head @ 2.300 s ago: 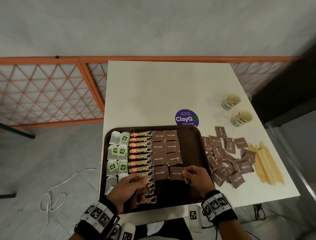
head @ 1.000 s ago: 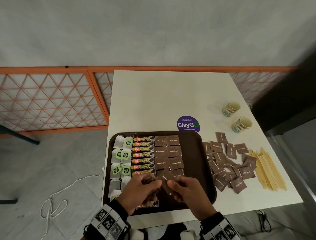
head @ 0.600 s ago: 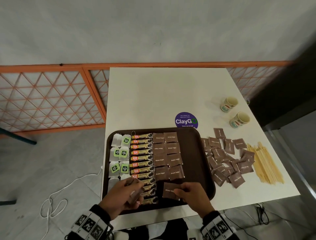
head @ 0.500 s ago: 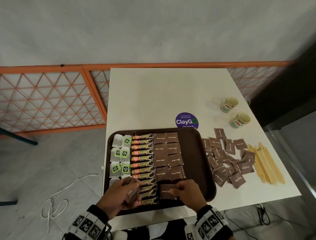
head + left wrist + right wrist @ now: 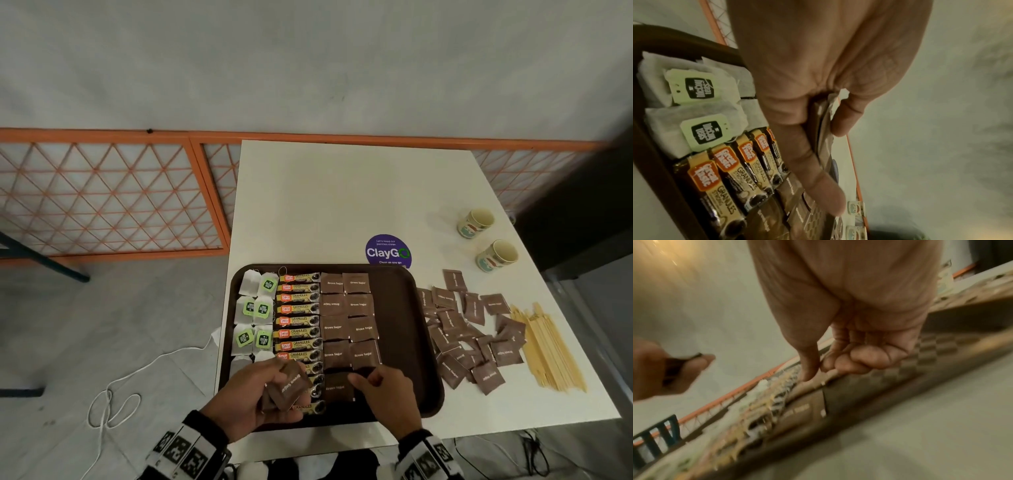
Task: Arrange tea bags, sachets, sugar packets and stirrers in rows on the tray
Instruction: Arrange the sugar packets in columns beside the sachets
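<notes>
Since half a second ago my right hand point(image 5: 390, 397) has drawn back toward five o'clock, leaving the newest brown paper sugar packet point(image 5: 338, 388) flat at the near end of the tray's sugar columns. I see its fingers curled in loosely, tips just beside that packet's right edge; whether they pinch it I cannot tell.

The white rectangular table point(image 5: 342, 198) carries the dark brown textured plastic tray point(image 5: 400, 325). On the tray: white mesh tea bags point(image 5: 255, 308) with green "McCoy teas" tags at nine o'clock, glossy "Great Taste Granules" stick sachets point(image 5: 298, 320) beside them, then nine flat "Brown Sugar" packets in two columns.

At three o'clock, off the tray, lie a loose heap of brown sugar packets point(image 5: 472, 335) and a bundle of pale wooden stirrers point(image 5: 548, 349). Two paper cups point(image 5: 486, 240) lie at one o'clock; a round purple "ClayGo" sticker point(image 5: 387, 250) sits at twelve.

My left hand point(image 5: 253, 394) grips a small stack of brown sugar packets point(image 5: 289, 385) between thumb and fingers.
</notes>
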`<state>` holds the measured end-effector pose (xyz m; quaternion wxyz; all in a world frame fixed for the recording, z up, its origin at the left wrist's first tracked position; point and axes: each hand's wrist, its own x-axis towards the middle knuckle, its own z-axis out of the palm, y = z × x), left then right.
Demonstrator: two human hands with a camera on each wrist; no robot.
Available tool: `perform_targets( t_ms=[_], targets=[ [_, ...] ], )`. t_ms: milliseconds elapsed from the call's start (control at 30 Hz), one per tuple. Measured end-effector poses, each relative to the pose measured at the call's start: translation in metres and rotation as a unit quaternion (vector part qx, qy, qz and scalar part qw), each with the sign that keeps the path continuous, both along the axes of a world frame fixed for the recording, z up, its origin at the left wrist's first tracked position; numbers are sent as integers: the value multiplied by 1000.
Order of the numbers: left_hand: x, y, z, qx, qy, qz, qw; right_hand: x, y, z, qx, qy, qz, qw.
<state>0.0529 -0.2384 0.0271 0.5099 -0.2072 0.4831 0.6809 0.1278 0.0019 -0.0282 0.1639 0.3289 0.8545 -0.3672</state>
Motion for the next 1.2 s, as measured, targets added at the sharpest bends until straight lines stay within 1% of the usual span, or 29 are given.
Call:
perform_targets(
  t_ms=[67, 100, 167, 200, 233, 300, 367, 500, 533, 567, 600, 667, 700, 733, 767, 833, 900, 967, 1067, 1133, 1200],
  targets=[
    [-1, 1, 4, 21, 19, -28, 999, 3, 1, 19, -28, 29, 33, 999],
    [-2, 2, 5, 23, 33, -47, 998, 4, -2, 30, -68, 45, 43, 996],
    [-1, 8, 8, 10, 54, -73, 996, 4, -11, 54, -179, 62, 51, 980],
    [-1, 12, 10, 1, 62, -81, 995, 3, -16, 63, -219, 66, 57, 972],
    [-1, 17, 11, -8, 72, -89, 993, 3, -21, 70, -237, 73, 64, 967],
    [0, 27, 13, -17, 93, -105, 990, 3, -25, 74, -237, 91, 73, 965],
    [1, 34, 16, -12, 106, -108, 988, 4, -19, 71, -222, 99, 64, 968],
    [0, 35, 13, -23, 121, -104, 987, 14, 8, 65, -255, 84, -13, 963],
    [0, 36, 12, -28, 126, -106, 986, 17, 14, 65, -258, 80, -8, 963],
    [1, 36, 11, -34, 134, -117, 984, 18, 17, 66, -259, 71, 15, 963],
    [2, 38, 10, -39, 142, -139, 979, 19, 18, 68, -259, 60, 56, 962],
    [6, 44, 11, -40, 161, -217, 962, 19, 12, 70, -251, 42, 146, 956],
    [8, 47, 12, -38, 172, -257, 950, 19, 9, 71, -244, 43, 168, 954],
    [11, 50, 11, -40, 182, -282, 941, 19, 7, 69, -240, 51, 165, 955],
    [13, 52, 9, -44, 189, -288, 938, 19, 4, 69, -246, 58, 147, 956],
    [17, 51, 3, -49, 168, -254, 951, 23, -1, 67, -282, 51, 114, 951],
    [19, 50, -3, -49, 118, -219, 967, 28, -8, 64, -316, 43, 117, 941],
    [21, 48, -8, -49, 83, -232, 968, 34, -11, 59, -312, 52, 113, 942],
    [22, 47, -9, -43, 70, -267, 960, 40, -6, 52, -298, 44, 88, 950],
    [20, 48, -10, -51, 88, -281, 954, 41, -3, 50, -299, 5, 122, 946],
    [20, 50, -11, -57, 119, -296, 946, 40, 0, 47, -279, -24, 161, 946]
  ],
)
